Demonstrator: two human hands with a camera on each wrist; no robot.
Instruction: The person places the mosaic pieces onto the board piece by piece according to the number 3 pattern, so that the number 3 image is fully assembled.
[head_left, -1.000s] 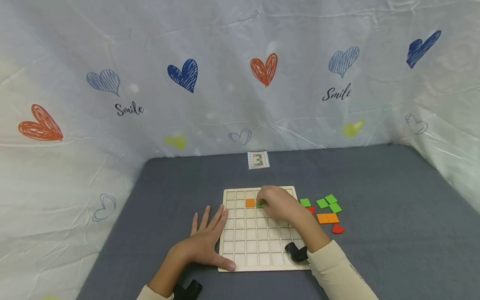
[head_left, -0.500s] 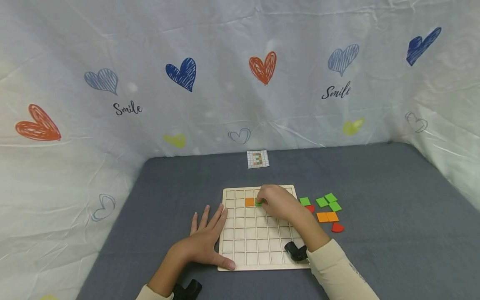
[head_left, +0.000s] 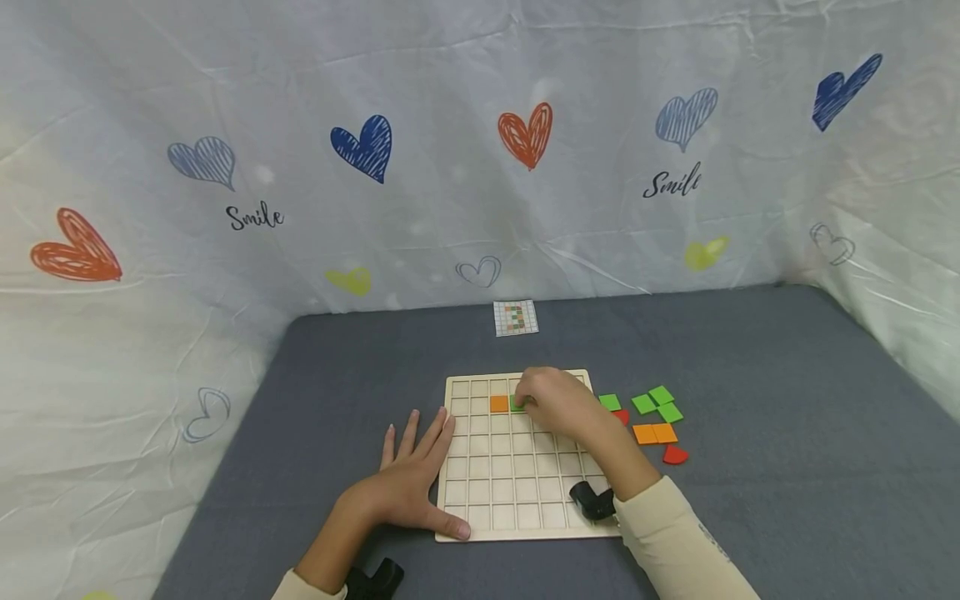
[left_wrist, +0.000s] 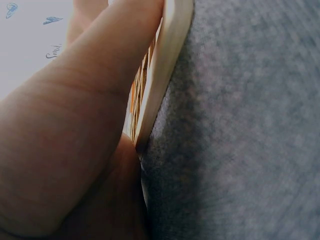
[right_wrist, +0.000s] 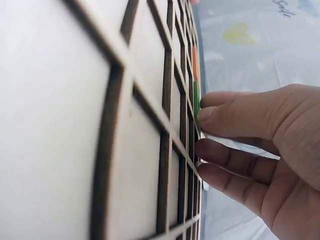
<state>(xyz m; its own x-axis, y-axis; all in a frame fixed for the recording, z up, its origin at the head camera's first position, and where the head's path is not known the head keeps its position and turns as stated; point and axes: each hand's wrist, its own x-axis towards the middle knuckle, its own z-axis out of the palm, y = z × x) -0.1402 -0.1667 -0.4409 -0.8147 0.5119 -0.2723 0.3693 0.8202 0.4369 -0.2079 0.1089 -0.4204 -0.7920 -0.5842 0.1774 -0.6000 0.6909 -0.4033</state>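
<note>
The pale, gridded board (head_left: 525, 493) bears an orange tile (head_left: 498, 404) and a green tile (right_wrist: 196, 100); right of it, green squares (head_left: 643, 405), orange squares (head_left: 645, 434), red pieces (head_left: 676, 456); beyond it, a white card (head_left: 516, 318), seemingly orange-and-green checked.

The green square tile (head_left: 514, 404), skewed beneath the right hand (head_left: 557, 403) 1 second earlier, had straightened into line beside the orange square tile (head_left: 498, 404).

The place was a curtained booth: heart-printed sheeting (head_left: 442, 192) hung behind and beside a grey bench (head_left: 780, 417).
</note>
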